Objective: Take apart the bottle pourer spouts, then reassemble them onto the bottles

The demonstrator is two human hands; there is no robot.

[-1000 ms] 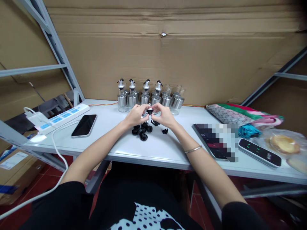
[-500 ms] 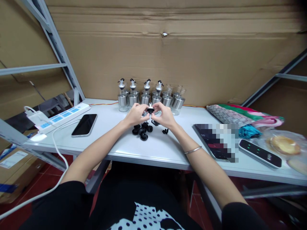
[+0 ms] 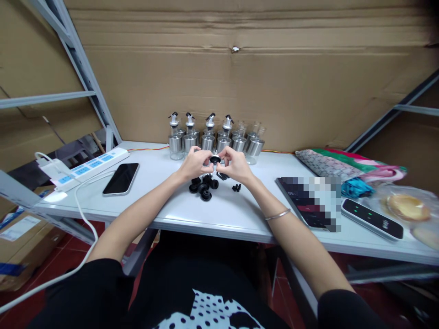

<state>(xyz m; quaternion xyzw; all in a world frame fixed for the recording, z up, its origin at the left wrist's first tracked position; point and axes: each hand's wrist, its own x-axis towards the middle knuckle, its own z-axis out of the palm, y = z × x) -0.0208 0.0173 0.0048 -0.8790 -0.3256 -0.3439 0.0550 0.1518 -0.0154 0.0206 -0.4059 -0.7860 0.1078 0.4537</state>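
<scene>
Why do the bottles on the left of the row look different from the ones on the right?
The left bottles wear pourer tops with black tips; the right bottles have none and show bare glass necks. The left bottles therefore stand taller than the right bottles. Both groups have shiny metal bodies and stand upright at the back of the white table.

Both hands meet over the white table (image 3: 219, 214): the left hand (image 3: 194, 164) and right hand (image 3: 236, 167) pinch a small black cap (image 3: 215, 159) between their fingertips. Just under them sits a little pile of black caps (image 3: 204, 187) (a few tiny bits lie beside it). A row of steel bottles (image 3: 212, 139) stands behind, phone (image 3: 120, 179) and power strip (image 3: 85, 167) off to the left.
</scene>
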